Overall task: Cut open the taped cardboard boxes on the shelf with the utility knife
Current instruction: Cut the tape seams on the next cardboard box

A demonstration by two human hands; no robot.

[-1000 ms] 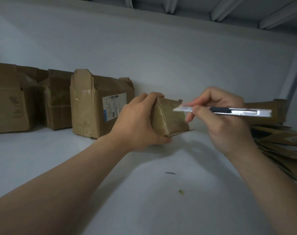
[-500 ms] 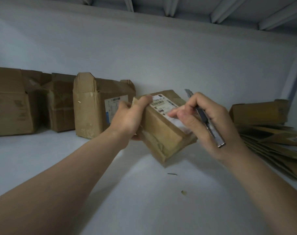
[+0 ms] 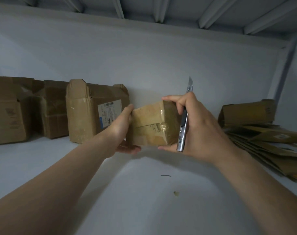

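1. We held the small taped box (image 3: 151, 122) up off the white shelf (image 3: 144, 192), between our two hands, with a taped seam facing us.
2. Our left hand (image 3: 122, 131) gripped the box's left end, fingers over the top edge and thumb underneath.
3. Our right hand (image 3: 200, 128) clasped the right end, fingers curled over the top corner and thumb under the bottom.
4. That same hand also pinned the utility knife (image 3: 185, 119) upright against the box's right side, with the blade out, pointing upward and clear of the cardboard.
5. A labelled box (image 3: 95, 112) stood behind our left hand against the back wall, with two more opened boxes (image 3: 7, 112) to its left.
6. A pile of flattened cardboard (image 3: 266, 143) lay at the right.
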